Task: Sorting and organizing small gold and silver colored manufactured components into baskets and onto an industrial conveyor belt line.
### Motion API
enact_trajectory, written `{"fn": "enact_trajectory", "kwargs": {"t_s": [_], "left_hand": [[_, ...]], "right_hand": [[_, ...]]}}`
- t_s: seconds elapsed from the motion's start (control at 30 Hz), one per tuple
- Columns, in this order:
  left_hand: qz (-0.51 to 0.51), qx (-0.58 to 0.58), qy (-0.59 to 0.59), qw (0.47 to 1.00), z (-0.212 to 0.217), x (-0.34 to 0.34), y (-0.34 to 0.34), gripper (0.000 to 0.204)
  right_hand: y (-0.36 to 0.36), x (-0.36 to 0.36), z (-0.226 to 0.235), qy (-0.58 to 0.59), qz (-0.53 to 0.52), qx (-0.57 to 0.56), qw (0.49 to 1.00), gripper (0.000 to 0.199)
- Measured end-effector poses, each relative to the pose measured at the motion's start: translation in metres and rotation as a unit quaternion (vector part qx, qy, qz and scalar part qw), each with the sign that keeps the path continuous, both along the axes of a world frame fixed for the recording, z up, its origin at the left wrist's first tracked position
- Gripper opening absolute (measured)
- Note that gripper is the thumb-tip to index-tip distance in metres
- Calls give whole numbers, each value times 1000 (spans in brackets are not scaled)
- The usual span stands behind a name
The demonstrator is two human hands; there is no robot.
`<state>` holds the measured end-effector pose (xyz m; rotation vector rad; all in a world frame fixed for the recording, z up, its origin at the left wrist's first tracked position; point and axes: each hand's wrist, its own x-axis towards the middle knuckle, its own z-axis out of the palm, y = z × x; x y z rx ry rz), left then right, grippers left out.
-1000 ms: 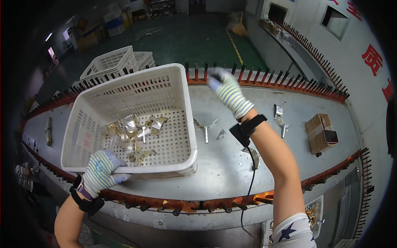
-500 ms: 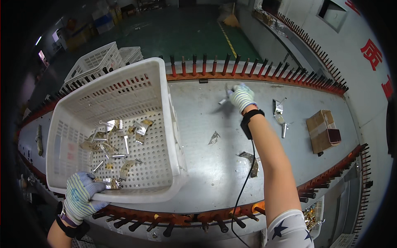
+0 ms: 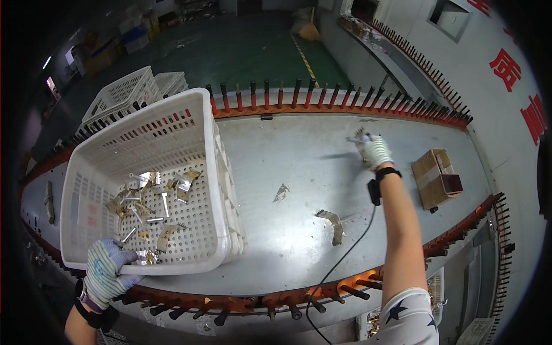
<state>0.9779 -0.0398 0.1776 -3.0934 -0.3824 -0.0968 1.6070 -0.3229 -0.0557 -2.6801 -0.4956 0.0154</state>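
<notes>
A white plastic crate (image 3: 227,190) stands tilted toward me on the left of the metal table, with several bent metal brackets (image 3: 168,237) and short silver rods in it. My left hand (image 3: 106,270), in a striped knit glove, grips its near left corner, thumb over the rim. My gloved right hand (image 3: 378,152) reaches to the far right of the table and is closed on a toothed metal bracket (image 3: 361,138), partly hidden by the fingers. Another toothed bracket (image 3: 333,225) lies nearer me, and a small flat metal piece (image 3: 282,192) lies close to the crate.
Rows of upright black-and-red pegs (image 3: 296,95) line the table's far edge; similar pegs (image 3: 351,292) stick out along the near edge. A cardboard box (image 3: 428,178) sits at the right. A black cable (image 3: 345,253) hangs from my right wrist. More white crates (image 3: 118,95) stand behind.
My right hand has moved right along the far side and now holds the toothed bracket that lay there with its rod. My left hand keeps its grip on the crate.
</notes>
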Motion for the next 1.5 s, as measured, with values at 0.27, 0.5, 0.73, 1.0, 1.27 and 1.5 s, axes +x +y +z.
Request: {"fn": "enact_trajectory", "kwargs": {"t_s": [0.27,0.5,0.73,1.0,1.27,1.5], "left_hand": [[-2,-17,10,1000,3,8,-6,39],[-6,-30,-30,999,-1,4,-6,37],[-12,-49,-18,999,6,10,-10,32],[-2,-53,-15,999,11,6,-13,29],[-15,-49,-4,999,-4,-3,4,35],[-1,-2,39,999,-1,-16,4,38]], "right_hand": [[-50,-20,-24,-2,44,-358,933,32],[11,-62,89,-77,183,146,969,48],[156,-264,288,-158,519,432,720,33],[85,-207,187,28,350,230,907,48],[-34,-153,10,271,293,-292,869,62],[0,23,26,7,3,-5,1000,43]]}}
